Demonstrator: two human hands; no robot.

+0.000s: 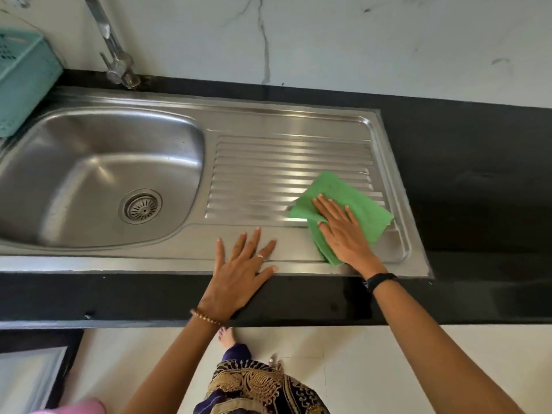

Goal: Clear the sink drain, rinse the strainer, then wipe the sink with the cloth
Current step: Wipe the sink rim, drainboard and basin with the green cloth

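Note:
A steel sink [89, 162] with a ribbed drainboard [283, 162] is set into a black counter. The round strainer [141, 206] sits in the drain at the basin's bottom. A green cloth [352, 198] lies on the drainboard's near right corner. My right hand [340, 231] presses flat on the cloth, fingers spread. My left hand [239, 270] rests flat and empty on the sink's front rim, fingers apart.
A metal tap [116, 58] rises behind the basin. A teal plastic basket [21, 82] stands at the sink's far left. The black counter [478, 180] extends to the right, below a white marble wall. The counter's front edge runs beneath my wrists.

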